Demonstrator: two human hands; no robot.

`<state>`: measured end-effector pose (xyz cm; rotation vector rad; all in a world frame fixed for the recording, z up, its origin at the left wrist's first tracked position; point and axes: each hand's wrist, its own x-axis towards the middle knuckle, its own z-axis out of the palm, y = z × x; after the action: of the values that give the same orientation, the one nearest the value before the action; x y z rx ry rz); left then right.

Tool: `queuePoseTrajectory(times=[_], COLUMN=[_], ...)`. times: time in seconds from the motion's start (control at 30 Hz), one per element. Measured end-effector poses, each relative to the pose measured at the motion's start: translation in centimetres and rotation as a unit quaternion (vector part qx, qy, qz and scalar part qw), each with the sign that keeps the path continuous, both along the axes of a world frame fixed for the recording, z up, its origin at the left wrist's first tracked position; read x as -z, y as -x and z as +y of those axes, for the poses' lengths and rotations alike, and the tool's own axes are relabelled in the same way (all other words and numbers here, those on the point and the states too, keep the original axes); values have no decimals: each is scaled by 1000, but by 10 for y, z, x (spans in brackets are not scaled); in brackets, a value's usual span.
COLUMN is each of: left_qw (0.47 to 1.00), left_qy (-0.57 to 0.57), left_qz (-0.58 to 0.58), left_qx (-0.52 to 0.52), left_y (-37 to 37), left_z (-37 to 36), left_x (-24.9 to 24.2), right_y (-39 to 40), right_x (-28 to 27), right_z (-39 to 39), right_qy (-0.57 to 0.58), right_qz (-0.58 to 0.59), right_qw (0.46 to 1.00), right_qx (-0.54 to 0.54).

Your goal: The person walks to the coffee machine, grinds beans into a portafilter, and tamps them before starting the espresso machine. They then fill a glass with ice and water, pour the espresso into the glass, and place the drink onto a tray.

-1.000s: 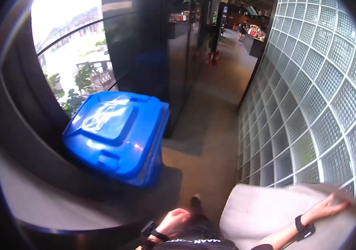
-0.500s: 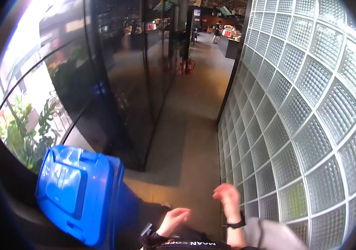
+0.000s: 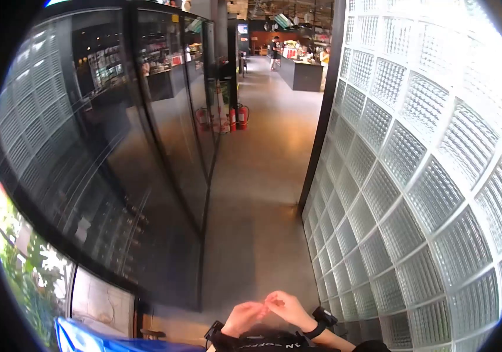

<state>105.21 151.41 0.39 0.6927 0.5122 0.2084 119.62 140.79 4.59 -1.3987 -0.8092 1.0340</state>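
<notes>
My left hand (image 3: 245,317) and my right hand (image 3: 284,307) meet in front of my body, low in the view. Their fingertips touch or nearly touch, with the fingers bent inward and pinched. If anything small is between them, I cannot make it out. Dark bands circle both wrists. Below the hands shows a black garment (image 3: 277,344) with white lettering, partly cut off. At the lower left edge, part of a blue bin lid (image 3: 89,338) is nearest to my left hand but well apart from it.
A grey floor (image 3: 251,217) runs ahead between a dark glass partition (image 3: 168,193) and a glass-block wall (image 3: 391,193). Red fire extinguishers (image 3: 242,117) stand by the partition's far end. Beyond are a dark counter (image 3: 301,74) and a person (image 3: 275,51).
My hands, apart before, have come together at the fingertips. The view has tilted up and moved forward; the blue bin has slid to the lower left, mostly out of view.
</notes>
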Motion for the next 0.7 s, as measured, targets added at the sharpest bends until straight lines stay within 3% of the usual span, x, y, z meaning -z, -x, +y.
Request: queuePoseTrajectory(times=[0.13,0.2,0.27,0.4,0.43,0.53,0.57,0.6,0.67,0.7], left_qw=[994,990,987,992,992,998,995,981,993,991], left_qy=[-60,-86,-85,-2,10,26,-73,-170,-9,-58], left_qz=[59,52,50,88,97,55,71,97,96,94], left_qx=[64,95,125,96,84,20,7,-9,-68,-81], left_y=[-82,-123,-162,-245,-268,-325,-342,-360,-395,-411], left_z=[78,114,150,221,239,305,327,349,388,413], left_x=[-19,-12,10,21,17,28,19,11,3,-3], right_y=[-73,-110,-147,-231,-256,-337,-358,-377,-416,-435], right_x=[12,14,25,60,66,43,30,24,14,-2], right_z=[61,87,114,191,215,293,318,345,388,426], right_qy=[-30,13,14,23,10,-38,-35,-46,-50,-41], right_qz=[-23,-90,-47,52,38,-173,-89,-100,-126,-216], right_qw=[997,994,996,995,997,984,995,993,989,971], right_qx=[70,63,73,80,59,-26,-31,-41,-63,-92])
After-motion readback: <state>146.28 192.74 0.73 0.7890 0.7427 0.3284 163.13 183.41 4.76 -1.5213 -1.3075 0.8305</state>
